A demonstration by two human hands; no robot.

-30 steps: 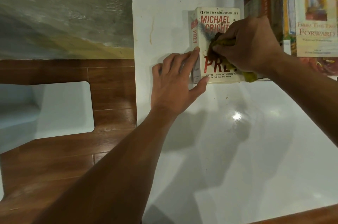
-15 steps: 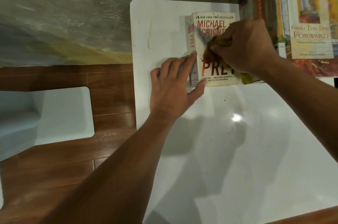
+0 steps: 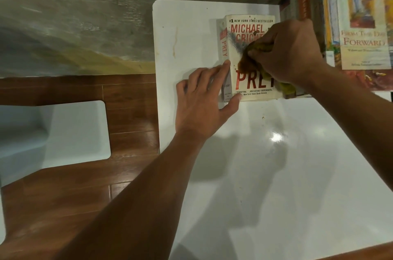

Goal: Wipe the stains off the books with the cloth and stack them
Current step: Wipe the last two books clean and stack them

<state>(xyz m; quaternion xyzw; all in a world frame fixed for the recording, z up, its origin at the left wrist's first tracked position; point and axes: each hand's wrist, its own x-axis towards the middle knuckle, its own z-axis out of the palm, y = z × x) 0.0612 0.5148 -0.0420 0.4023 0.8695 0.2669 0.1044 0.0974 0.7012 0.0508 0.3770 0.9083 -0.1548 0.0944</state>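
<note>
Head view: my right hand [image 3: 291,51] still pinches the yellow-brown cloth [image 3: 253,55] on the "Prey" paperback [image 3: 248,62], lower than before; my left hand [image 3: 204,98], fingers spread, braces its spine on the white table [image 3: 276,174].

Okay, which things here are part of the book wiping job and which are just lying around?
In the job: Prey paperback, cloth, right hand gripping it, left hand steadying the book, book pile.
Lying about: white stool, white table.
</note>
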